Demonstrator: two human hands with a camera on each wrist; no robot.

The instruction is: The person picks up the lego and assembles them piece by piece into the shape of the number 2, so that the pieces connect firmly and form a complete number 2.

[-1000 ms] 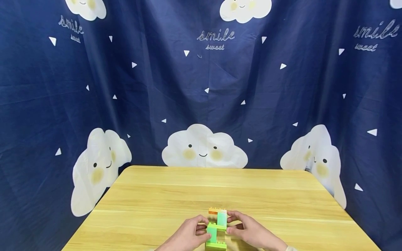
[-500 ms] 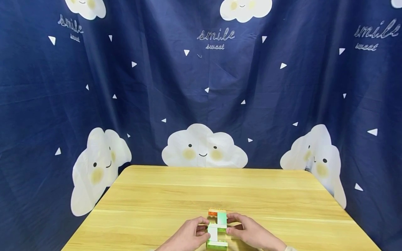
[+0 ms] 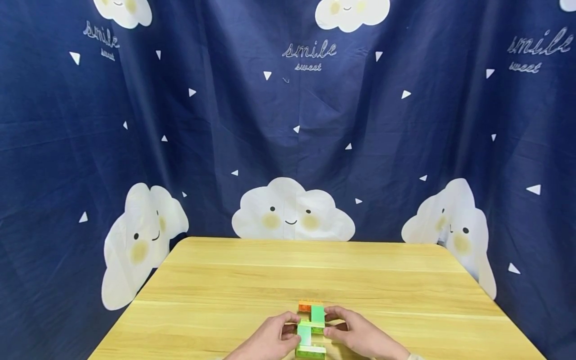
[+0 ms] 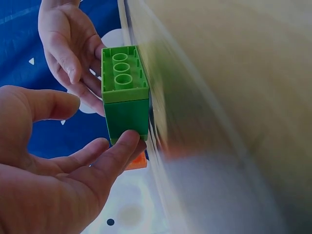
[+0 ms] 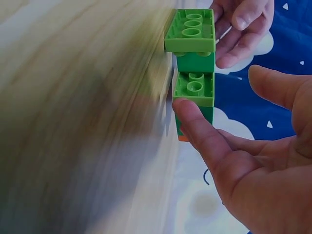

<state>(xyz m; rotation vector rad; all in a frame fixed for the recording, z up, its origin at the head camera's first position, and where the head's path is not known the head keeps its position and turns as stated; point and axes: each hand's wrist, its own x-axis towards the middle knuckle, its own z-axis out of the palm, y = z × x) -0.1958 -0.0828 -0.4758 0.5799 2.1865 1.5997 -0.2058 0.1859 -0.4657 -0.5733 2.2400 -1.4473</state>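
Observation:
A zigzag stack of toy building bricks lies on its side at the table's near middle. Its parts run from an orange brick [image 3: 310, 306] at the far end through a green brick [image 3: 317, 315], a lime brick [image 3: 312, 328] and another green brick [image 3: 304, 336] to a near lime brick [image 3: 310, 353]. My left hand [image 3: 272, 336] is at its left side; in the left wrist view a fingertip touches the green brick [image 4: 124, 117], thumb apart. On the right side, my right hand [image 3: 360, 334] has fingertips against the middle bricks, its thumb raised away in the right wrist view.
The stack rests on a light wooden table [image 3: 382, 280] with rounded far corners. Behind and around it hangs a dark blue curtain [image 3: 252, 125] with smiling clouds and small white triangles.
The stack has tilted slightly, showing more of the orange brick's near face, and glare on the green bricks has shifted. Both hands have stayed almost in place beside it.

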